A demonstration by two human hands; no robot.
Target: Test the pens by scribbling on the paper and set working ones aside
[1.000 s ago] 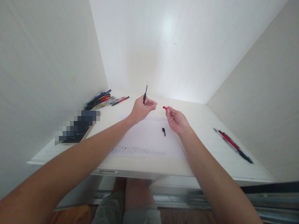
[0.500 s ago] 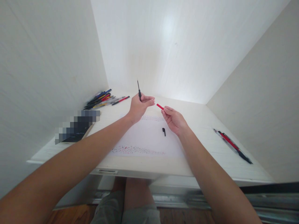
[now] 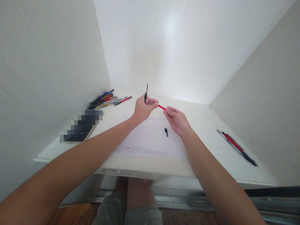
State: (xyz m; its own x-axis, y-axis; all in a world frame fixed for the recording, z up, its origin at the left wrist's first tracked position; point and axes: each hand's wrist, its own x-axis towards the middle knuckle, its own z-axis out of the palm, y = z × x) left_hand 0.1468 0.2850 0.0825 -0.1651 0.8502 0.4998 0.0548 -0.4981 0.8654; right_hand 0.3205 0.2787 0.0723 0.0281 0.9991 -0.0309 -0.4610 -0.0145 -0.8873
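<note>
My left hand (image 3: pixel 143 109) is closed, with a black pen tip section and its thin refill (image 3: pixel 146 92) sticking up between thumb and fingers. Its fingertips also meet the left end of a red pen barrel (image 3: pixel 161 107). My right hand (image 3: pixel 177 120) pinches the other end of that barrel. Both hands are above a sheet of white paper (image 3: pixel 150 134) with small red and dark marks in rows along its near and far edges. A black pen cap (image 3: pixel 166 132) lies on the paper, below and left of my right hand.
A heap of pens (image 3: pixel 103 99) lies at the back left of the white desk (image 3: pixel 140 164). In front of it is a dark, partly pixelated phone-like slab (image 3: pixel 82 128). A few pens (image 3: pixel 236 147) lie at the right. White walls enclose the desk on three sides.
My left hand has moved right, and its fingertips now reach the red barrel's free end. The refill points more upright. My right hand keeps its pinch; the view has shifted slightly.
</note>
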